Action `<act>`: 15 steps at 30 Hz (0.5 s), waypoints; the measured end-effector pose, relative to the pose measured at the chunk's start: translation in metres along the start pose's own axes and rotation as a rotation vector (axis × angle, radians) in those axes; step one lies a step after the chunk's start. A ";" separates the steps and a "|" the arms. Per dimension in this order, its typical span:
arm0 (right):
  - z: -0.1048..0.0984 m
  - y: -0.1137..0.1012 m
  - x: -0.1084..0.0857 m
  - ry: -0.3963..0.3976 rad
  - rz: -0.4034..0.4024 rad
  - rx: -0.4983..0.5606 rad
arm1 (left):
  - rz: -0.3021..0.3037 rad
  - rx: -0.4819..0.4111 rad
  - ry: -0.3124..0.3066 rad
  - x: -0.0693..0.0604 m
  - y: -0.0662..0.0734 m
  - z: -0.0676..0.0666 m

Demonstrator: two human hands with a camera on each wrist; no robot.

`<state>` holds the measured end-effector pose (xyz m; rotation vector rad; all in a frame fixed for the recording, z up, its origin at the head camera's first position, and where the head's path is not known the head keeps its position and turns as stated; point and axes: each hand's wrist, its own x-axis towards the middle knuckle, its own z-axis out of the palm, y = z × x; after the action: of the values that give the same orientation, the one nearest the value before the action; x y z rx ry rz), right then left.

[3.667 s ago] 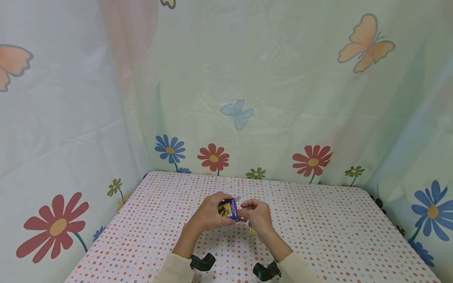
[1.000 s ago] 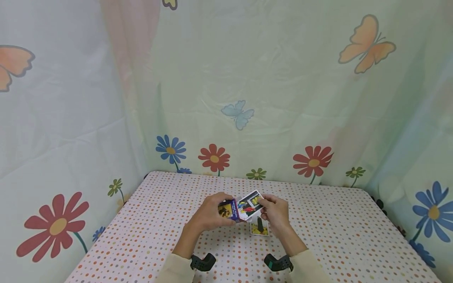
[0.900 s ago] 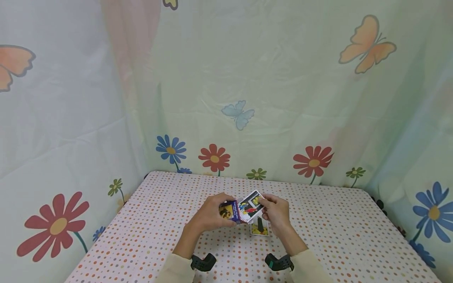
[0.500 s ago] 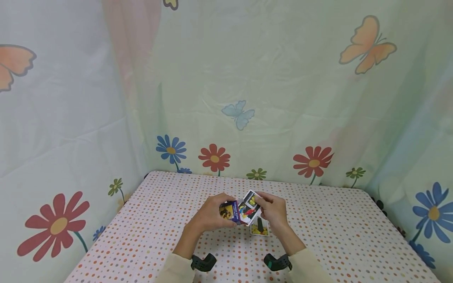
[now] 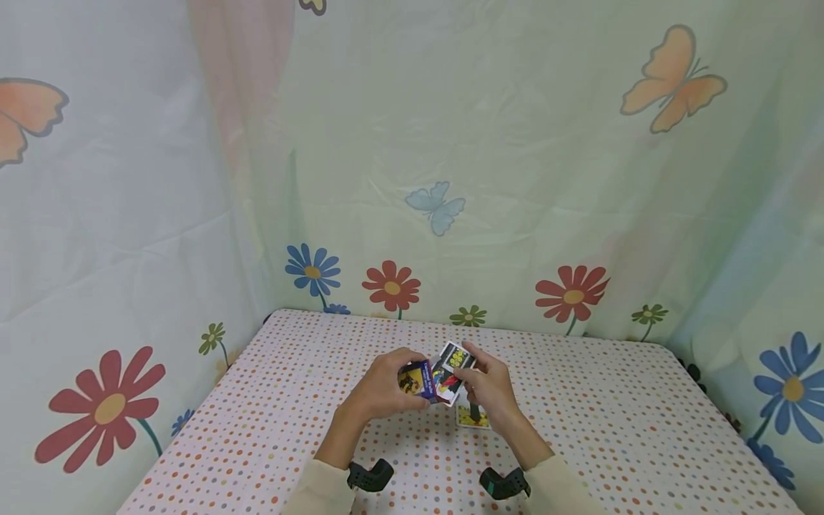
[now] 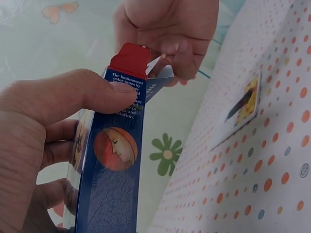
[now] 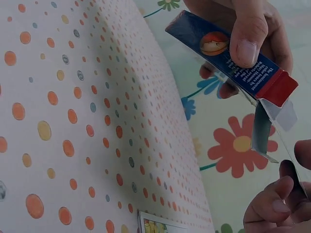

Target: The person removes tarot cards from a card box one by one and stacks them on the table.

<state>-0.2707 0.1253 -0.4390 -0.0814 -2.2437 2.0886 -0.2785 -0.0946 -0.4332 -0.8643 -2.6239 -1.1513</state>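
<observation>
Hanging at far left, a printed curtain [image 5: 129,179] is displaying a large red flower [image 5: 109,408] beside the spotted desk [image 5: 579,400]. Farther right, the left hand [image 5: 381,386] is gripping a blue and yellow box [image 5: 413,380] above the desk, its thumb pressing on the narrow printed side. A black wrist device [image 5: 371,475] is sitting below that hand. The box is pointing its open end to the right, where a red flap [image 6: 130,58] is standing out. Immediately right, a white-bordered picture card [image 5: 448,378] is slanting against that opening; how far it is reaching inside cannot be told. Just below, a second card [image 5: 473,416] is lying flat on the desk, partly covered from view. The right hand [image 5: 492,390] is pinching the picture card near its right edge, thumb resting on the face. Another wrist device [image 5: 505,484] is sitting below it. At far right, a blue flower [image 5: 792,388] is showing on the curtain.
</observation>
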 end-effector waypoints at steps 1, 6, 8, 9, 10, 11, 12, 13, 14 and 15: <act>0.000 0.001 -0.001 -0.018 -0.003 0.012 | 0.003 -0.003 0.003 0.000 0.000 0.000; 0.000 0.006 -0.002 -0.079 -0.035 0.067 | 0.005 -0.007 0.010 0.000 0.000 -0.001; 0.001 0.009 -0.003 -0.082 -0.043 0.088 | 0.001 -0.006 0.012 0.000 0.000 -0.001; 0.001 0.011 -0.003 -0.079 -0.045 0.096 | 0.001 -0.002 0.014 0.000 0.000 -0.001; 0.002 0.012 -0.004 -0.073 -0.044 0.107 | -0.001 0.000 0.015 0.000 0.000 -0.001; 0.002 0.013 -0.005 -0.069 -0.046 0.117 | -0.001 0.002 0.016 0.000 0.000 -0.001; 0.002 0.015 -0.006 -0.067 -0.044 0.127 | 0.000 0.005 0.017 0.000 -0.001 -0.001; 0.002 0.016 -0.006 -0.068 -0.051 0.135 | -0.001 0.007 0.018 0.000 -0.001 -0.001; 0.003 0.017 -0.007 -0.071 -0.049 0.150 | 0.000 0.011 0.018 0.000 -0.001 -0.001; 0.003 0.019 -0.008 -0.076 -0.049 0.160 | 0.002 0.013 0.018 0.000 -0.001 -0.001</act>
<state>-0.2634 0.1231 -0.4582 0.0635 -2.0859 2.2716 -0.2797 -0.0958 -0.4334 -0.8494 -2.6128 -1.1351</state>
